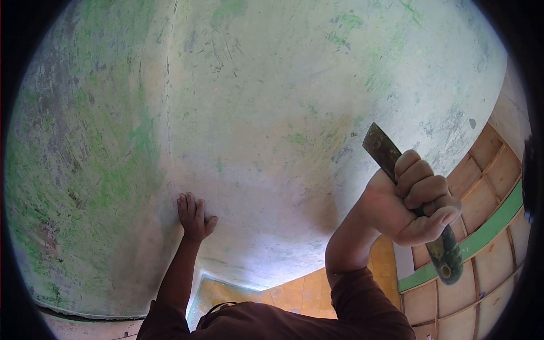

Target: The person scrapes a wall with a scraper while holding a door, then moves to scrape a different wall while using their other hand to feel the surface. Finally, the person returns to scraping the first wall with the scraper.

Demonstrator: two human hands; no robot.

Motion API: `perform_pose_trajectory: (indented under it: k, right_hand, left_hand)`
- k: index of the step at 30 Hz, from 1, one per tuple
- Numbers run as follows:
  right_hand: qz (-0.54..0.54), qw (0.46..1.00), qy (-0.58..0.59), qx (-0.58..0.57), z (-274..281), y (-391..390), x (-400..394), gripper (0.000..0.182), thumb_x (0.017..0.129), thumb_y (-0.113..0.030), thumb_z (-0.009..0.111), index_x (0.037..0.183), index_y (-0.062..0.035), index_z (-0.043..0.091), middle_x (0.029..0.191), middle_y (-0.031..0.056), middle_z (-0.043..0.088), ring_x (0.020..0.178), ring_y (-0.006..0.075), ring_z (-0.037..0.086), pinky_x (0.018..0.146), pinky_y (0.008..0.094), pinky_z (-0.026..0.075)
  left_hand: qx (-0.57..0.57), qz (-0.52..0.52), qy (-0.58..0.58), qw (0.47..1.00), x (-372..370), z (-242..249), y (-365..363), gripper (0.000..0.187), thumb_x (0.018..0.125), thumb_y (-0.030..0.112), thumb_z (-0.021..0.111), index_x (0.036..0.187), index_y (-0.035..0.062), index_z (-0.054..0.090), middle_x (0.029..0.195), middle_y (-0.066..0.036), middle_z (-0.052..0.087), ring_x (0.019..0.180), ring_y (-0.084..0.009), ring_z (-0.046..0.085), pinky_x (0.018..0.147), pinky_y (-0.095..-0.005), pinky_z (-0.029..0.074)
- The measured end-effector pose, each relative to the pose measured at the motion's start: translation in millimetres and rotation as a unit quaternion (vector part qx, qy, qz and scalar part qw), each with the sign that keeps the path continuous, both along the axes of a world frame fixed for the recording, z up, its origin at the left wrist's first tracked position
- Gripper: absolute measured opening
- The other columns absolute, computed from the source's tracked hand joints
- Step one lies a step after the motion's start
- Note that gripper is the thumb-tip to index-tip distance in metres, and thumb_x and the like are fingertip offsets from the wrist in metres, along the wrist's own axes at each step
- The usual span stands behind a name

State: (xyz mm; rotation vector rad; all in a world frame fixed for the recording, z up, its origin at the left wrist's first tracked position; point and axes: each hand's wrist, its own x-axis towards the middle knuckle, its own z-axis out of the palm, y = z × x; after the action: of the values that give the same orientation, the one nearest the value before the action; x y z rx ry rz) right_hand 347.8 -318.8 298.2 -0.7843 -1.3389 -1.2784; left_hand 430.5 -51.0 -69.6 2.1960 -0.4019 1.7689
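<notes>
My left hand (pixel 194 216) lies flat against a worn wall (pixel 266 124), fingers spread a little and pointing up. The wall is pale, with patches of green paint and grey scuffs. In my right hand (pixel 418 198) is a scraper (pixel 382 146), its dark flat blade ending in a slanted tip. The fist wraps round the middle of the tool, and the thick handle end, with a round hole, sticks out below. Blade and fist are raised in front of the wall, to the right of my left hand. Dark sleeves cover both upper arms.
A yellow-orange tiled floor (pixel 306 292) shows below. On the right are wood-framed panels (pixel 459 289) crossed by a green beam (pixel 487 238). A vertical crack (pixel 168 85) runs down the wall, and a dark gap (pixel 85 315) follows its lower left edge.
</notes>
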Motion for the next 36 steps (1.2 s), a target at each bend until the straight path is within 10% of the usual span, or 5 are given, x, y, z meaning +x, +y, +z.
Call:
perform_pose_trajectory:
  k: [20, 36]
  right_hand:
    - [0.042, 0.997, -0.068, -0.005, -7.1, -2.2, -17.3, 0.048, 0.095, -0.047, 0.043, 0.062, -0.0167, 0.023, 0.051, -0.0039, 0.023, 0.045, 0.0069, 0.018, 0.047, 0.0251, 0.018]
    - [-0.068, 0.973, 0.201, 0.088, 18.7, 13.3, -2.6, 0.034, 0.096, -0.031, 0.052, 0.072, -0.0143, 0.035, 0.049, -0.0039, 0.028, 0.038, 0.0037, 0.022, 0.035, 0.0225, 0.017]
  left_hand:
    - [0.001, 0.004, -0.005, 1.000, -0.4, 1.0, -0.7, 0.066, 0.091, 0.051, 0.042, 0.138, 0.0053, 0.034, 0.143, -0.029, 0.029, 0.133, -0.0500, 0.024, 0.105, -0.0634, 0.019]
    - [0.004, 0.006, -0.004, 1.000, 0.2, 0.4, -0.3, 0.067, 0.091, 0.051, 0.042, 0.138, 0.0046, 0.034, 0.144, -0.029, 0.028, 0.134, -0.0498, 0.023, 0.105, -0.0637, 0.019]
